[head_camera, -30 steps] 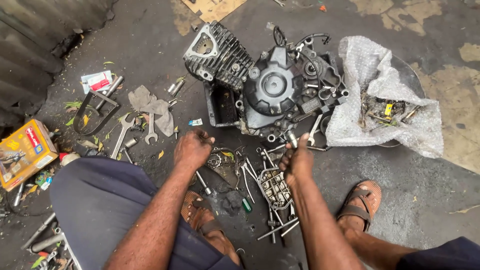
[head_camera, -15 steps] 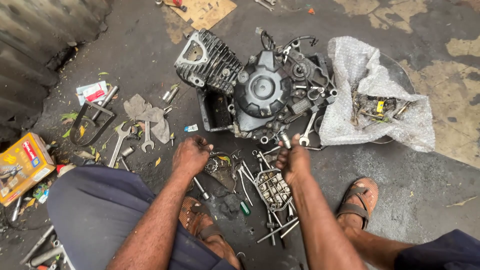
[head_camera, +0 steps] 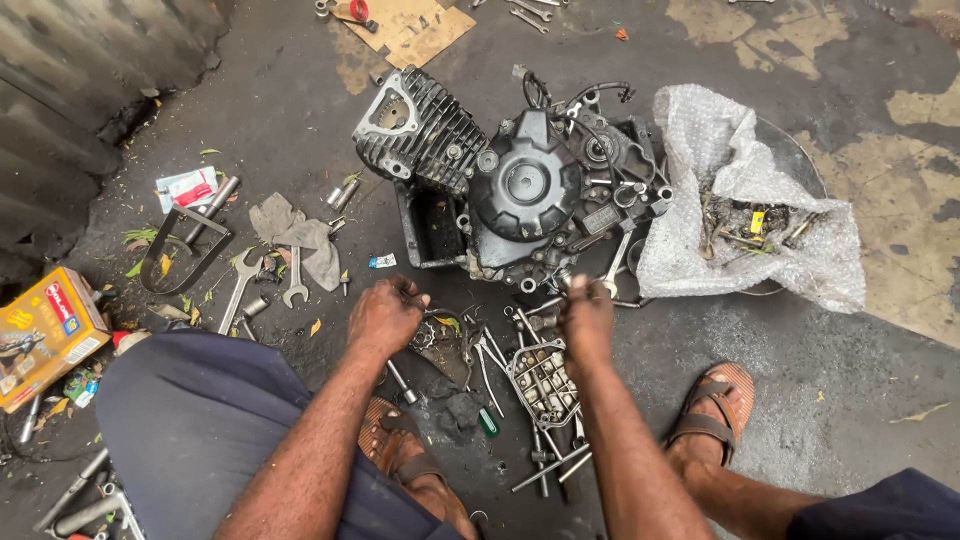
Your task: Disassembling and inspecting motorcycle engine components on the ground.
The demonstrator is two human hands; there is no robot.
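The engine lies on its side on the wet concrete floor, finned cylinder toward the upper left and round dark side cover facing up. The left hand hovers just below the engine's lower edge with fingers curled inward over a small part; what the grip encloses cannot be told, as the object is hidden by the knuckles. The right hand sits at the engine's lower right corner, fingers pinched closed on a thin metal piece that touches the casing; its kind is too small to identify. Between the two hands, on the floor, lies a scatter of bolts, rods and a flat perforated metal plate, with a green-handled screwdriver beside it. Right of the engine a pan lined with bubble wrap holds greasy small parts. Left of the engine lie a grey rag, spanners and a dark triangular frame. A yellow carton stands at the far left edge. The person squats in sandals, knees either side of the work area.
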